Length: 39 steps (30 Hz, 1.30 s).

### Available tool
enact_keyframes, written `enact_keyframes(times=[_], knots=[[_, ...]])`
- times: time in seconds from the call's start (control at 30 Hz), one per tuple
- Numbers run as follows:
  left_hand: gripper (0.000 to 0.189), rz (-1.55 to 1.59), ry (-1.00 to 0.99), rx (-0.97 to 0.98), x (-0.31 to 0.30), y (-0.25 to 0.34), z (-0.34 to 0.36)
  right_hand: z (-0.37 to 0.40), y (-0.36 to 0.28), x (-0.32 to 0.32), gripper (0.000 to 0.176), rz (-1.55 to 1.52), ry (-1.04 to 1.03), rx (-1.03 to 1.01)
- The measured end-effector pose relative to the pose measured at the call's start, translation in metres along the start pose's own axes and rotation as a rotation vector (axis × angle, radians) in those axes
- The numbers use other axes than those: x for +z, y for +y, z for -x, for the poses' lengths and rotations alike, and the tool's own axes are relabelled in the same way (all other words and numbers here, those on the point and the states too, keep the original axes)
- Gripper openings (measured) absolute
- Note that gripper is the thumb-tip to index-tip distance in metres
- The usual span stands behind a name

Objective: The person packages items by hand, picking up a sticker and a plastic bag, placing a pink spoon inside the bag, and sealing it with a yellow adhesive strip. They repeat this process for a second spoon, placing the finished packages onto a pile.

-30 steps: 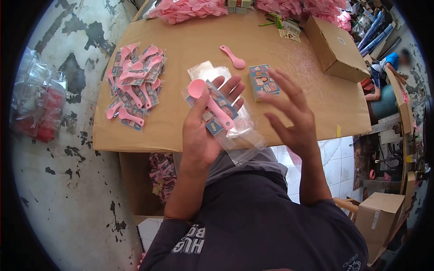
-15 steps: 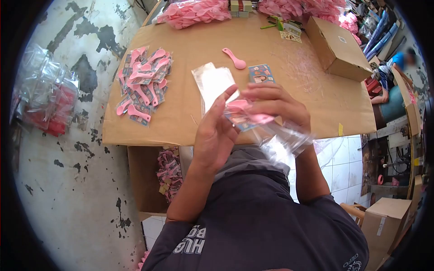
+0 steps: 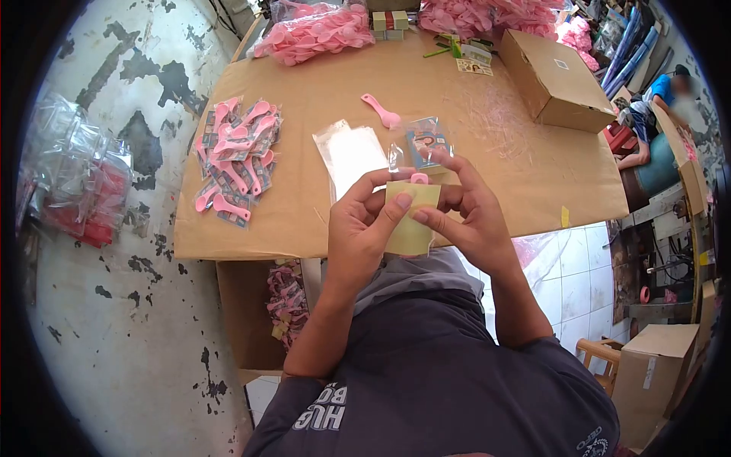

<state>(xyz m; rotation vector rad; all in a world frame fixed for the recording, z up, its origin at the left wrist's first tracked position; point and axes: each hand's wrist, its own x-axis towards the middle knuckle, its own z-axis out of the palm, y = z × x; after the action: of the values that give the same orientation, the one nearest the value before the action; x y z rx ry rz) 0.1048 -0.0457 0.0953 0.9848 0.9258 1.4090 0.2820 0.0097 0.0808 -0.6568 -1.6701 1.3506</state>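
My left hand [image 3: 361, 228] and my right hand [image 3: 481, 217] together hold a small clear bag with a card [image 3: 411, 232] in it, its plain yellowish back towards me. Both thumbs press on that back. The end of a pink spoon [image 3: 419, 178] shows above the card's top edge; the rest of the spoon is hidden behind it. Clear film stands up beyond my fingers. Just past the right fingertips lies a blue printed card [image 3: 423, 142] on the table. A loose pink spoon [image 3: 381, 111] rests farther back. Left of my hands is a stack of clear bags [image 3: 352, 156].
A heap of bagged spoons with cards [image 3: 237, 156] lies at the table's left. Along the back are a bag of pink spoons [image 3: 316, 34], bundled cards [image 3: 390, 23], green scissors [image 3: 451, 47] and a cardboard box [image 3: 556, 80]. Another person [image 3: 662, 99] sits far right.
The bagged card and spoon have turned over, from printed side to yellowish back. My left hand, open and apart before, now grips it with the right hand. The view has shifted slightly.
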Motion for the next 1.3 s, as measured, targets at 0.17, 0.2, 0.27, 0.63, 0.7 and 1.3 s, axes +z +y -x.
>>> enact_keyframes(times=[0.17, 0.2, 0.27, 0.63, 0.7, 1.3], knots=[[0.036, 0.006, 0.037, 0.043, -0.006, -0.009, 0.001, -0.001, 0.004, 0.008, 0.075, -0.012, -0.083, 0.072], [0.036, -0.008, 0.027, 0.047, -0.008, -0.009, 0.000, -0.002, 0.003, 0.007, 0.075, -0.010, -0.086, 0.072], [0.037, -0.035, 0.043, 0.061, -0.011, -0.010, 0.001, -0.003, 0.000, 0.005, 0.070, 0.088, -0.073, 0.105], [0.056, -0.300, 0.081, 0.176, -0.014, -0.017, -0.002, -0.048, -0.013, 0.015, 0.027, 0.808, 0.300, -0.636], [0.057, -0.304, 0.084, 0.199, -0.018, -0.023, -0.004, -0.054, -0.009, 0.019, 0.027, 0.854, 0.302, -0.651], [0.057, -0.517, -0.087, 0.048, -0.046, -0.003, -0.028, -0.087, 0.015, 0.008, 0.020, 0.707, 0.441, -0.540]])
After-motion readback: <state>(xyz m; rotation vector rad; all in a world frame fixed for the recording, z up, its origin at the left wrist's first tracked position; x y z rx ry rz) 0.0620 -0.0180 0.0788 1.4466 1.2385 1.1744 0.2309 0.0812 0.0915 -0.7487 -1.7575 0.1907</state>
